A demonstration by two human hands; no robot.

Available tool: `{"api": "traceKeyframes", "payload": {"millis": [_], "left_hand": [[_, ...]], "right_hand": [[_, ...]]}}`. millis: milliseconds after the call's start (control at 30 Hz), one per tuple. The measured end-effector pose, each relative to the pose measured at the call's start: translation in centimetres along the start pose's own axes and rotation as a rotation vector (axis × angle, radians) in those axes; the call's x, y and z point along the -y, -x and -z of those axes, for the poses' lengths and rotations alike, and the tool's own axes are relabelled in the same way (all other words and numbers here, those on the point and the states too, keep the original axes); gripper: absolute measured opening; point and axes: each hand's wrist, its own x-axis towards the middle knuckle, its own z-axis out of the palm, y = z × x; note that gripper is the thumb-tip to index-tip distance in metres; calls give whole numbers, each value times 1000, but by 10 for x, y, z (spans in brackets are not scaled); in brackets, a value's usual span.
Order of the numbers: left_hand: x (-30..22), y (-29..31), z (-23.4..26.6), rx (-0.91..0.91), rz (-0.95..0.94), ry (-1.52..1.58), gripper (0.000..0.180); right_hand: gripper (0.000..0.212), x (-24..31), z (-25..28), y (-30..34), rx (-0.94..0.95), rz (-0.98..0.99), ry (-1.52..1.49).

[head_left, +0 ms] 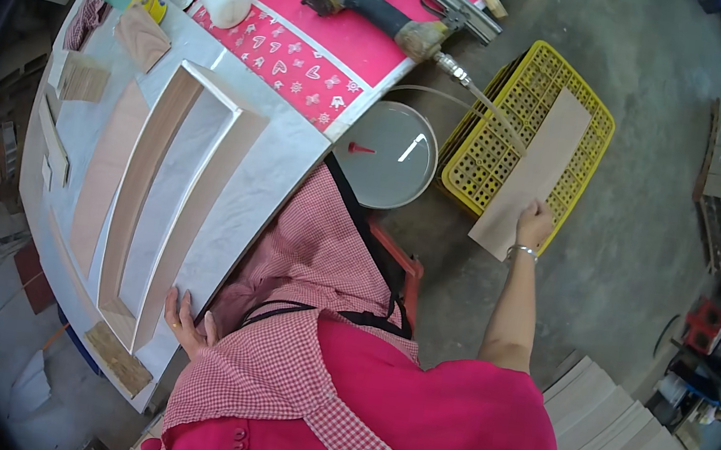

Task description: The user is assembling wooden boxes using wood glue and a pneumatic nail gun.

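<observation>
A narrow rectangular wooden frame [224, 145] with white-coated top edges lies lengthwise on the pale worktable. My left hand [189, 321] rests at the table's edge beside the frame's near end, fingers stretched out and holding nothing. Off to the right, my right hand [536, 224] is closed at the near right edge of a long thin wooden board [537, 166]. The board slants across the top of a yellow plastic crate [467, 162]. My fingertips are partly hidden there, but they appear to grip the board.
A nail gun [377, 13] with an air hose lies on the pink-covered table part. Below its corner stands a round lidded bucket [385, 170] with a small red nozzle on top. Flat wooden pieces [106, 167] lie left of the frame. Stacked boards [612, 445] sit at lower right.
</observation>
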Motion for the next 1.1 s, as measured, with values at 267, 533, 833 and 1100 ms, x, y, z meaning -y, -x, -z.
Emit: {"api": "traceKeyframes", "payload": {"millis": [267,533,833,1100], "left_hand": [[33,30,1,-8,-102,28,52],[7,24,0,-16,21,-40,56],[-6,26,2,-58,25,-54,53],[-23,19,4,-124,98,13,52]], "right_hand": [[120,31,-44,38,324,-633,472],[123,5,-25,52,283,-642,412],[107,16,-34,70,213,-758,490],[51,-82,-4,37,144,-514,246]]}}
